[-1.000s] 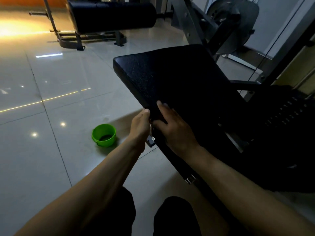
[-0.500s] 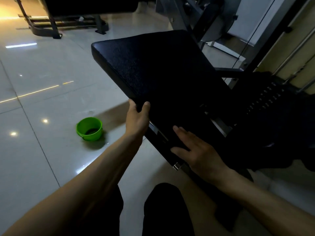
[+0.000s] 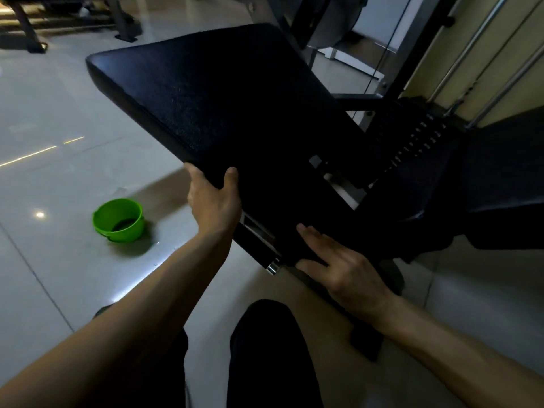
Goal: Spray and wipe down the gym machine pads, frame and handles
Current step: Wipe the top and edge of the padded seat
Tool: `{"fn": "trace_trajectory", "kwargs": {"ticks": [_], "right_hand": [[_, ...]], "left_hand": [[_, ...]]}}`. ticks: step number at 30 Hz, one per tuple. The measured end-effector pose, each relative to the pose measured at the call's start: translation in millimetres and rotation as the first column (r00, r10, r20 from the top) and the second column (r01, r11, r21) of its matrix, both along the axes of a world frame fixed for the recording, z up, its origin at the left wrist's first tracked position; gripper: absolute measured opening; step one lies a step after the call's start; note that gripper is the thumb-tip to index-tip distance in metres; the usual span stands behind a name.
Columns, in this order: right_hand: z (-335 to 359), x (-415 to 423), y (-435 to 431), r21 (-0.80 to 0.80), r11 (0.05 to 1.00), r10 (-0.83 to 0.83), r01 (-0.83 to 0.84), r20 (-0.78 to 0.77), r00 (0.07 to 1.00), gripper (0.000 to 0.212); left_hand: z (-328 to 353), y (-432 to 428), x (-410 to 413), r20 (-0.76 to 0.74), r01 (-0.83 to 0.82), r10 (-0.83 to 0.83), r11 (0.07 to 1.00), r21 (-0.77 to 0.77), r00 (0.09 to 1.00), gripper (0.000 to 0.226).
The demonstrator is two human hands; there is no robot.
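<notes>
A large black textured pad (image 3: pixel 212 107) of the gym machine slopes up away from me. My left hand (image 3: pixel 213 201) grips its near left edge, thumb on top and fingers underneath. My right hand (image 3: pixel 341 269) lies with straight fingers on the dark lower end of the pad, beside a chrome pin (image 3: pixel 273 267) on the black frame bar (image 3: pixel 256 240). No cloth or spray bottle shows in either hand. The dim light hides detail on the pad's lower part.
A green plastic bucket (image 3: pixel 118 219) stands on the glossy tiled floor to the left. The weight stack (image 3: pixel 412 148) and guide rods (image 3: pixel 471 54) rise at the right. Another machine's frame (image 3: pixel 29 33) sits at the far left. My dark trouser legs (image 3: pixel 265 363) fill the bottom.
My right hand has slid down the pad from beside the left hand to the lower end. My left hand has shifted its grip up onto the pad's edge.
</notes>
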State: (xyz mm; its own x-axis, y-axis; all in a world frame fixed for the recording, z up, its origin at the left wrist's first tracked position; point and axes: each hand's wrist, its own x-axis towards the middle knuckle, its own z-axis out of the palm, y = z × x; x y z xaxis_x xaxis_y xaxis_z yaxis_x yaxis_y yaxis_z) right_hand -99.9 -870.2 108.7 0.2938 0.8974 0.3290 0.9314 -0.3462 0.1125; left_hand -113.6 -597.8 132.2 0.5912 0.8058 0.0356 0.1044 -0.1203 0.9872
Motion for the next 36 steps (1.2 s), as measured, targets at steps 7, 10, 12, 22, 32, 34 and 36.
{"fn": "trace_trajectory", "kwargs": {"ticks": [7, 10, 12, 22, 32, 34, 36], "right_hand": [[5, 12, 72, 0.112, 0.992, 0.041, -0.05, 0.076, 0.996, 0.017], [3, 12, 56, 0.083, 0.995, 0.042, -0.047, 0.069, 0.997, 0.021], [-3, 7, 15, 0.042, 0.998, 0.043, -0.045, 0.042, 0.998, 0.029], [6, 17, 85, 0.146, 0.989, 0.03, -0.028, -0.014, 0.999, 0.043], [57, 43, 248, 0.16, 0.987, 0.004, 0.001, -0.032, 0.999, 0.017], [72, 51, 294, 0.173, 0.985, 0.003, 0.004, -0.036, 0.999, 0.017], [87, 59, 337, 0.201, 0.98, 0.017, -0.007, -0.048, 0.999, 0.027]], "left_hand": [[-7, 5, 5, -0.013, -0.02, 0.021, 0.999, 0.03, 1.0, 0.09], [-9, 8, 8, -0.018, -0.047, 0.048, 0.998, 0.05, 0.999, 0.086], [-9, 7, 8, -0.017, -0.031, 0.031, 0.998, 0.055, 0.999, 0.087], [5, 19, -2, 0.069, 0.01, 0.001, 0.989, -0.149, 0.998, 0.033], [57, 132, -4, 0.063, 0.06, -0.042, 0.944, -0.325, 0.997, 0.033], [63, 157, -5, 0.088, 0.095, -0.068, 0.928, -0.361, 0.994, 0.034], [68, 181, -6, 0.093, 0.114, -0.084, 0.914, -0.389, 0.992, 0.035]]}}
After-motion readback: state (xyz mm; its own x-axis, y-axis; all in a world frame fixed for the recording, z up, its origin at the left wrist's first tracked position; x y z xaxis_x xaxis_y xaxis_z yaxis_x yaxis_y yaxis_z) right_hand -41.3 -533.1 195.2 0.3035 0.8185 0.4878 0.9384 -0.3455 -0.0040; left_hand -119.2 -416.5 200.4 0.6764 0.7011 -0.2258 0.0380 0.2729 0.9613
